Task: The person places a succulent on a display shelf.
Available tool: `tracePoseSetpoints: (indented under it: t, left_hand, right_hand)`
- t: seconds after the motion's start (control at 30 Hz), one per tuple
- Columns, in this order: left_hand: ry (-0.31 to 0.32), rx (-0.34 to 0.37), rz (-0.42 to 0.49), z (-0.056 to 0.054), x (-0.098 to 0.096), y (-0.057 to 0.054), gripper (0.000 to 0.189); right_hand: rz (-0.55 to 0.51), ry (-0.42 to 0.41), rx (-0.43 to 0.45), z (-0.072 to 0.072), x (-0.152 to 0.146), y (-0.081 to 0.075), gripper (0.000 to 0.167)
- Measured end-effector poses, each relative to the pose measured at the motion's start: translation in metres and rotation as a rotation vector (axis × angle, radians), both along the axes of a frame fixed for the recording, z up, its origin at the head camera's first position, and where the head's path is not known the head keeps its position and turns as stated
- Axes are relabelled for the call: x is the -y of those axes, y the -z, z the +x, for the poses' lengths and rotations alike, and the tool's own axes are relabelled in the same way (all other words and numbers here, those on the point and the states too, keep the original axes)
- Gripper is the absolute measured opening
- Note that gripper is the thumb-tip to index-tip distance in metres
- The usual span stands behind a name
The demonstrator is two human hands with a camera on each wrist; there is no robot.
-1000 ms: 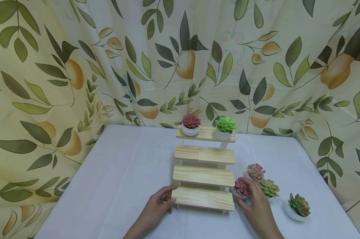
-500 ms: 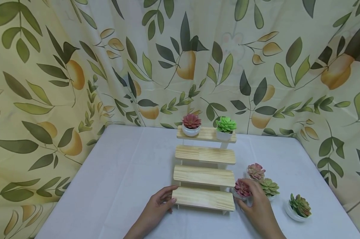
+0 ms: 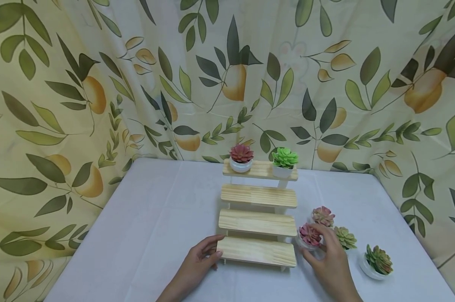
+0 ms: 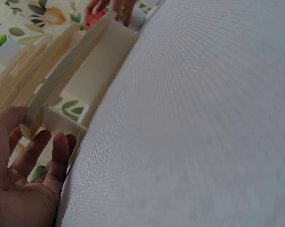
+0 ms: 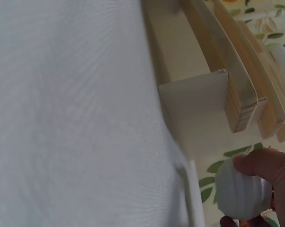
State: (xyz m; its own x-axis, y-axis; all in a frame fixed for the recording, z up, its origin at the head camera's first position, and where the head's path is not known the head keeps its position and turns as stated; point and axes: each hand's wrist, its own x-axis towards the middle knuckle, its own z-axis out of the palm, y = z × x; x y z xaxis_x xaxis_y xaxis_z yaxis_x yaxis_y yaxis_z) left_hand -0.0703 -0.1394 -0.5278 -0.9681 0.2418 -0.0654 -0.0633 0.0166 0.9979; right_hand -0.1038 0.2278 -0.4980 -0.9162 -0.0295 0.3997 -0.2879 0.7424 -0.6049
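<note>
A tiered wooden plant stand (image 3: 255,251) with pale stepped boards stands mid-table. My left hand (image 3: 197,258) holds the left end of its lowest board; in the left wrist view the thumb lies on the board end and the fingers (image 4: 61,150) are at the white support. Right of the stand, my right hand (image 3: 331,260) grips a dark pink succulent in a round white pot (image 5: 242,189), thumb on the pot's side. The pot is tilted in the right wrist view. On the top board sit a dark red succulent (image 3: 241,154) and a bright green succulent (image 3: 285,158).
Behind the right hand are a pale pink succulent (image 3: 323,216) and a pale green succulent (image 3: 345,238). A green-red succulent (image 3: 378,260) in a white bowl stands farther right. White cloth (image 3: 155,218) covers the table, and a leaf-patterned curtain (image 3: 197,84) hangs behind.
My right hand and the dark pink succulent have moved slightly right, away from the stand. The pale green succulent has shifted a little right. My left hand stays put.
</note>
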Motion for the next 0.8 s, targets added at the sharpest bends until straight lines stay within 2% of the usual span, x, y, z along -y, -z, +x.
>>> tracePoseSetpoints:
  t: [0.2, 0.47, 0.8]
  left_hand:
    - [-0.003, -0.001, -0.010, 0.001, 0.000, 0.000, 0.048]
    - [0.008, 0.003, -0.003, 0.000, 0.000, -0.001, 0.048]
    - [0.006, -0.004, -0.007, 0.001, 0.000, -0.003, 0.049]
  right_hand:
    - [-0.018, 0.007, -0.132, 0.001, -0.001, -0.003, 0.082]
    - [-0.129, -0.021, -0.254, 0.002, -0.004, -0.009, 0.086]
    - [-0.174, 0.000, -0.275, 0.005, -0.001, -0.020, 0.089]
